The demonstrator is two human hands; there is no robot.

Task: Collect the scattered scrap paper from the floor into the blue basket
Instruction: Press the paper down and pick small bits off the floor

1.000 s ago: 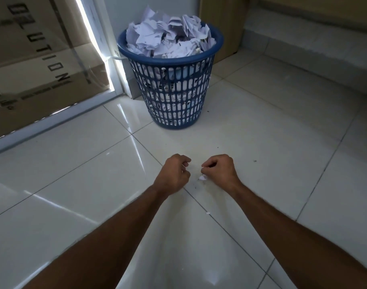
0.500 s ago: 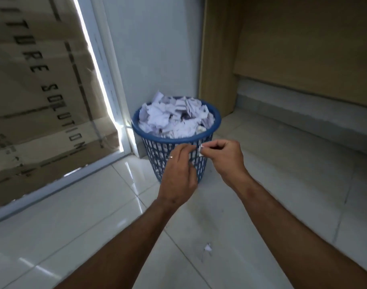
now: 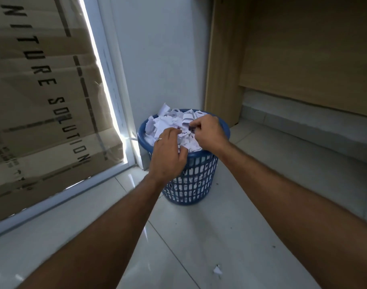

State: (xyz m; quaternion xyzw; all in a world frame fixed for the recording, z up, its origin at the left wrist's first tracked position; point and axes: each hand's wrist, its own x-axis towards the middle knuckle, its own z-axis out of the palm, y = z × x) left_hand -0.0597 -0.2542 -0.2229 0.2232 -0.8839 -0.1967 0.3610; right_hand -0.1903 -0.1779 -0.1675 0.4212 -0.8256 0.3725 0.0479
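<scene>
Reaching out over the blue basket (image 3: 191, 180), both hands are up at the top of the paper heap. The left hand (image 3: 168, 155) hangs over the near rim with its fingers curled down onto the crumpled paper (image 3: 170, 122); there's a ring (image 3: 159, 139) on one finger. Honestly can't tell whether it's actually pinching a scrap or just resting on the pile, since the fingertips are buried in white. The right hand (image 3: 207, 132) sits a bit farther and to the right, fingers bunched together against the paper at the middle of the heap, and again it's not clear if there's a piece between them.

The basket stands on the pale tiled floor (image 3: 251, 205) in the far corner, just beside a white wall (image 3: 161, 59) and near a wooden panel (image 3: 224, 59) to its right. It's stuffed, with paper mounded above the rim and showing through the lattice sides. To the left is a glass panel with a cardboard box (image 3: 42, 101) behind it, printed with black lettering.

One small white scrap (image 3: 217, 270) lies on the tiles near the camera, between the two forearms and well apart from the basket.
</scene>
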